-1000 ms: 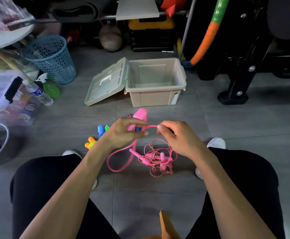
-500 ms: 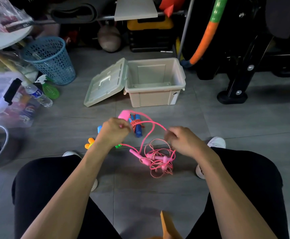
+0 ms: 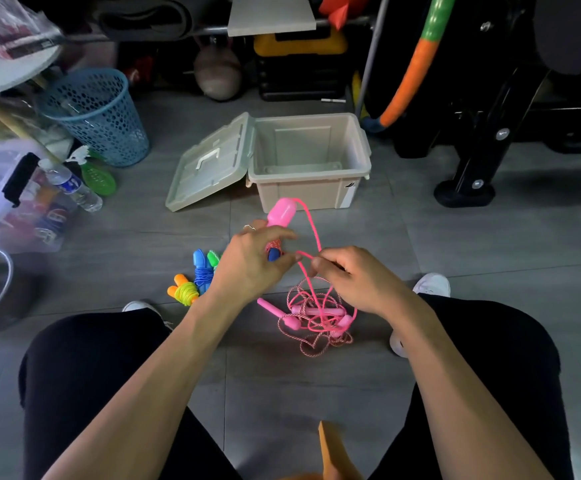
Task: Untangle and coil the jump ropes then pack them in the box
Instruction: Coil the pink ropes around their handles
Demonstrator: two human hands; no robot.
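The landmark here is the open beige plastic storage box [image 3: 311, 166] on the grey tiled floor [image 3: 455, 258], its lid [image 3: 209, 164] folded out to one side. Just in front of the box, the left hand [image 3: 252, 263] has its fingers [image 3: 282, 234] closed round a chunky pink plastic jump-rope handle [image 3: 280, 213], whose long axis points up and away toward the box. From the handle's top a thin pink cord [image 3: 311, 230] arcs over and drops to the right hand [image 3: 355, 278], whose fingers [image 3: 320, 263] pinch it narrowly. The cord then runs straight down, away from the box, into the tangled pink rope pile [image 3: 316, 317] lying on the floor beneath the right hand. That hand is the nearer one to the knot, so drawing slack upward probably falls to it. Bundled blue, green and orange ropes [image 3: 195, 275] lie beside the left wrist, not yet boxed.
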